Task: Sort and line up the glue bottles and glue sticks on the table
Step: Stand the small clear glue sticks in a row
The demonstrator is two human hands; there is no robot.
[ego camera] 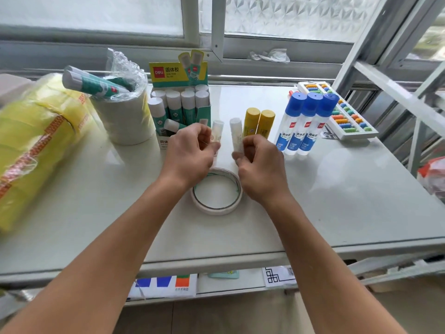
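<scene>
Three blue-capped liquid glue bottles [304, 122] stand side by side at the right of the white table [349, 184]. Left of them stand two yellow glue sticks [258, 123]. My right hand [258, 162] grips a small white glue stick [236, 135], upright, just left of the yellow ones. My left hand [192, 150] holds another small white glue stick [217, 131] upright beside it. A green display box [179, 102] at the back holds several white-capped green glue sticks.
A masking-tape ring [216, 191] lies below my hands. A stack of white tape rolls [125, 116] holds wrapped green glue sticks [94, 84]. Yellow tape rolls in plastic [31, 145] fill the left. A white abacus [342, 112] lies at the back right.
</scene>
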